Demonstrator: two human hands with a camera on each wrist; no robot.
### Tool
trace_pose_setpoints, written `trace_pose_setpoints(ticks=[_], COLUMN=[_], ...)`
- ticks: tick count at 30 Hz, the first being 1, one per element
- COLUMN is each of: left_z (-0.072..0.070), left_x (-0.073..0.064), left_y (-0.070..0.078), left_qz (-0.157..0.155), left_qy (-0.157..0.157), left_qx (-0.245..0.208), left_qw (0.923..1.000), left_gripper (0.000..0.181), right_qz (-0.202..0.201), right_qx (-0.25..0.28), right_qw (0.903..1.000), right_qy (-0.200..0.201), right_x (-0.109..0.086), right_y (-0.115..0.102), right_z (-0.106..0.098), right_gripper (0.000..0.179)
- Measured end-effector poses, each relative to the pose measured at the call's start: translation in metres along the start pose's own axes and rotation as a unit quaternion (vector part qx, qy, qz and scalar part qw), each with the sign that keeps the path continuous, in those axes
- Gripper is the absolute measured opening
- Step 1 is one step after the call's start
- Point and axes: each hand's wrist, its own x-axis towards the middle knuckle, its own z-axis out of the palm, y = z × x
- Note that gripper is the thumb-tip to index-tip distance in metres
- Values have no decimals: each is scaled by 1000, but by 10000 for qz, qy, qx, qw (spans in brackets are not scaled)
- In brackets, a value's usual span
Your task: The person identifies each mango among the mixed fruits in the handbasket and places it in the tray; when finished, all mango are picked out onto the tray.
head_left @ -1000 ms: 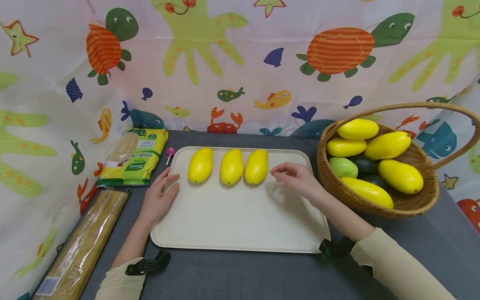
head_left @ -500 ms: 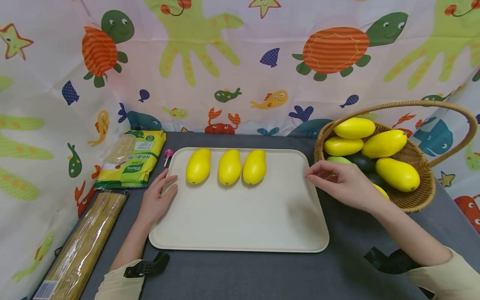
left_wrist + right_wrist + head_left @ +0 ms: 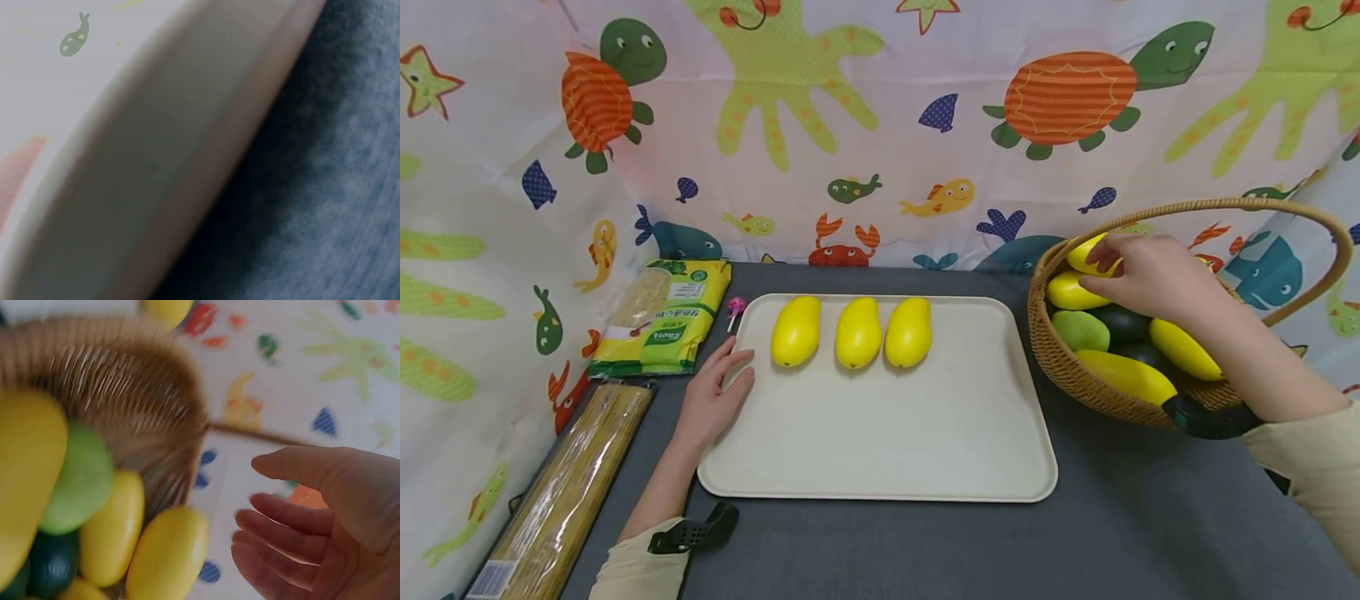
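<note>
Three yellow mangoes, left point(image 3: 796, 331), middle point(image 3: 858, 333) and right point(image 3: 908, 332), lie in a row along the far side of a cream tray point(image 3: 880, 433). My left hand point(image 3: 715, 400) rests at the tray's left edge, fingers relaxed; its wrist view is mostly a blurred pale rim point(image 3: 137, 156). Over the wicker basket point(image 3: 1067, 387) hovers my right hand point(image 3: 1157, 279), above a yellow mango point(image 3: 1071, 292) and another behind it point(image 3: 1086, 252). In the right wrist view its loosely bent fingers are apart from the nearest mango point(image 3: 167, 556) and hold nothing.
The basket also holds a green fruit point(image 3: 1081, 331), dark avocado-like fruits point(image 3: 1120, 325) and more yellow ones; its handle point(image 3: 1311, 212) arches above. On the left lie a yellow-green Knorr packet point(image 3: 662, 317), a spaghetti pack point(image 3: 565, 492) and a pink lollipop point(image 3: 736, 307). A printed curtain stands behind.
My right hand has moved from beside the right-hand mango on the tray, rightward and up over the basket. The left hand and the tray's mangoes have stayed in place.
</note>
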Motion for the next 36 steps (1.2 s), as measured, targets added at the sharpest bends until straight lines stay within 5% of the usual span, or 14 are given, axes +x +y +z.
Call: trace_pose_setpoints(ticks=[4, 16, 26, 36], left_z=[0, 3, 2, 0], left_x=[1, 0, -1, -1], left_y=[1, -1, -1, -1], left_qz=[-28, 181, 381, 269], left_qy=[-20, 58, 112, 56], left_qx=[0, -32, -39, -23], left_qw=[10000, 9998, 9992, 9996], left_gripper=[42, 41, 40, 42], right_qz=[313, -21, -231, 71], right_qx=[-231, -858, -1113, 19], right_qw=[9991, 9951, 9929, 10000], right_qy=[-184, -490, -358, -54], right_x=[22, 59, 55, 34], right_y=[16, 54, 65, 56], right_z=[2, 24, 29, 11], right_gripper=[52, 77, 61, 67])
